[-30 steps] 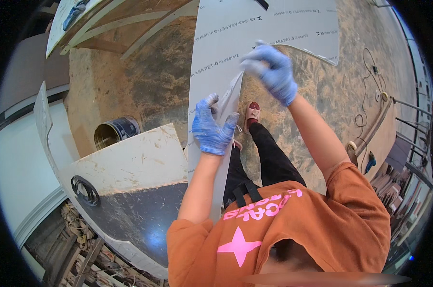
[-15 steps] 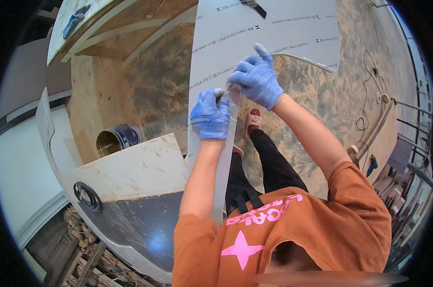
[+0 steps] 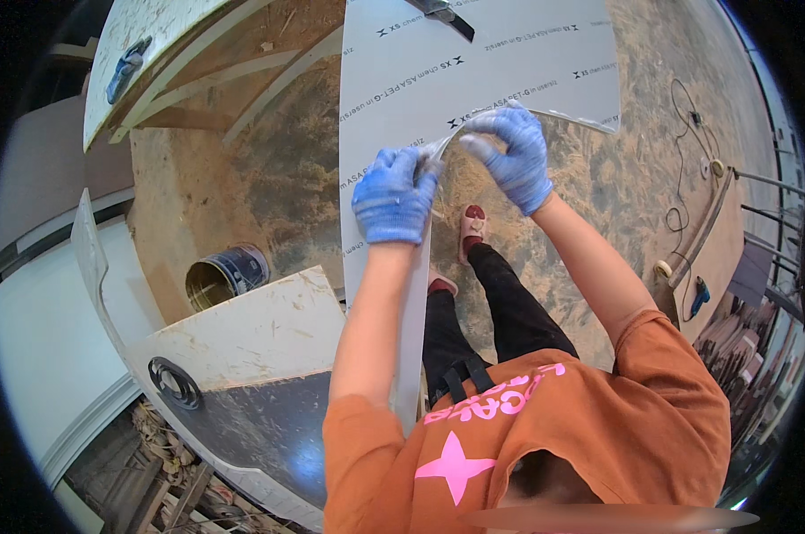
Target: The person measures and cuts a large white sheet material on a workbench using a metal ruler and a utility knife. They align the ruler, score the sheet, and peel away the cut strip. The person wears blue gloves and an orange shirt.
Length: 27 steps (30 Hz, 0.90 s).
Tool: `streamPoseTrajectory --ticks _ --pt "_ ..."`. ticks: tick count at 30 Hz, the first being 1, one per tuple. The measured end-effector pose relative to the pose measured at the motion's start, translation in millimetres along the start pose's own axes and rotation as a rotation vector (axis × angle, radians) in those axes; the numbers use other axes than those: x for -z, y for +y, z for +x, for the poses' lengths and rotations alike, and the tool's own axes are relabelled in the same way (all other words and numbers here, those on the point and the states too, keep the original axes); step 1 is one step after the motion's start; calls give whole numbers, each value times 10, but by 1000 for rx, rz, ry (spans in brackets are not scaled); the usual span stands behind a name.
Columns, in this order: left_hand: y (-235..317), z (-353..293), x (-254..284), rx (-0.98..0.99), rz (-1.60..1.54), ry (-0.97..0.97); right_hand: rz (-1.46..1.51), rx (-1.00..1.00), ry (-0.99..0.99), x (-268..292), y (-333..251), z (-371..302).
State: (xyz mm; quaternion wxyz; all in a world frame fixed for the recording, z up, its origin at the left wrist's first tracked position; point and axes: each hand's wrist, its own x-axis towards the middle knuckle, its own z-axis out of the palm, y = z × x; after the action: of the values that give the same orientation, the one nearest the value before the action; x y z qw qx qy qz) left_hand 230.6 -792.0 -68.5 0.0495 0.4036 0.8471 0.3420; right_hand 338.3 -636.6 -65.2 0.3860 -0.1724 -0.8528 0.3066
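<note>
While we've got the big grey plastic sheet (image 3: 482, 67) standing up in front of us, running from 12 o'clock down to about the middle of the view, both gloved hands are working at its inner corner. Our left hand (image 3: 393, 198) is closed into a fist-like pinch on the sheet's edge, just left of centre, and our right hand (image 3: 512, 158) sits at roughly 1 o'clock from it. The right fingers are pinched narrow on a thin clear strip that looks like the protective film (image 3: 454, 141) lifting off the corner. So we'd say we're at the get-the-peel-started stage, with only a small flap free. From here it probably wants a steady pull low along the sheet, with the left hand bracing so the panel doesn't flex or the film tear. Around us, there's an open paint can (image 3: 227, 274) on the dusty floor at 9 o'clock, a scuffed white board (image 3: 242, 334) at 7 o'clock, and a cable (image 3: 683, 116) snaking around at 2 o'clock, well apart from the hands.
</note>
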Motion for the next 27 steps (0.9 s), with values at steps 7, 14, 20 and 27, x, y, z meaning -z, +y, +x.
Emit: streamPoseTrajectory --ticks 7,14,20,27 --pt "-42 29 -131 87 -146 172 -389 265 -263 -282 16 138" --pt "-17 15 -175 229 -335 183 -530 658 -488 -264 90 614" --pt "143 187 -99 6 -41 143 -28 116 -516 -78 261 654" --pt "73 474 -237 -7 -72 118 -26 -131 -178 137 356 401"
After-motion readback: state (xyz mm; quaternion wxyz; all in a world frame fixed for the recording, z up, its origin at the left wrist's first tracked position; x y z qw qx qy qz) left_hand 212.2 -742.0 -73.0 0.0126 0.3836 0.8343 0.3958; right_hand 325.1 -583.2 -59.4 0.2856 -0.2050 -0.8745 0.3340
